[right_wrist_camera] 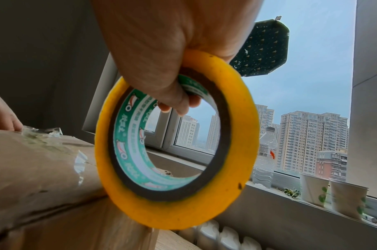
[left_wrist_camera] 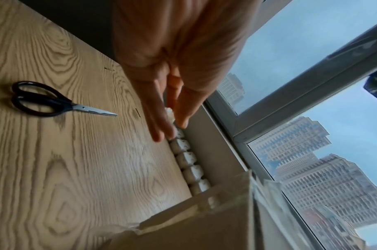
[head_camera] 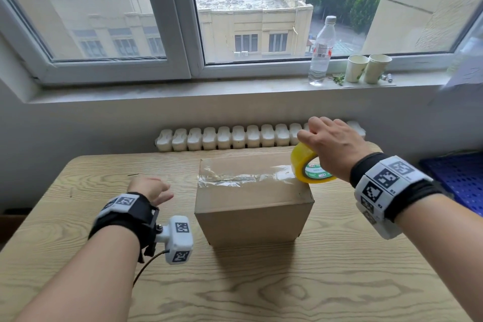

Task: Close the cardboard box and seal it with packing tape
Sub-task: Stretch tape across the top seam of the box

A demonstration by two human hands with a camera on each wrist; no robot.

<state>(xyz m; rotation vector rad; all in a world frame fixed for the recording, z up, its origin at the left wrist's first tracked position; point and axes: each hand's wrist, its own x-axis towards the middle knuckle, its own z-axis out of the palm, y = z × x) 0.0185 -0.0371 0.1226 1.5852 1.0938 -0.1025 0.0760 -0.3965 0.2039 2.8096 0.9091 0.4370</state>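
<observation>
The right hand (right_wrist_camera: 162,55) grips the yellow tape roll (right_wrist_camera: 177,140), fingers hooked through its core, the roll's lower rim at the cardboard box's (right_wrist_camera: 40,177) right top edge. Clear tape (right_wrist_camera: 80,162) lies across the box top; a bottle (right_wrist_camera: 266,157) and two paper cups (right_wrist_camera: 333,196) stand on the windowsill (right_wrist_camera: 269,191)

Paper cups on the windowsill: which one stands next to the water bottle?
The left paper cup: it stands beside the water bottle, while the right paper cup sits on its far side, nearer the batteries.
</observation>
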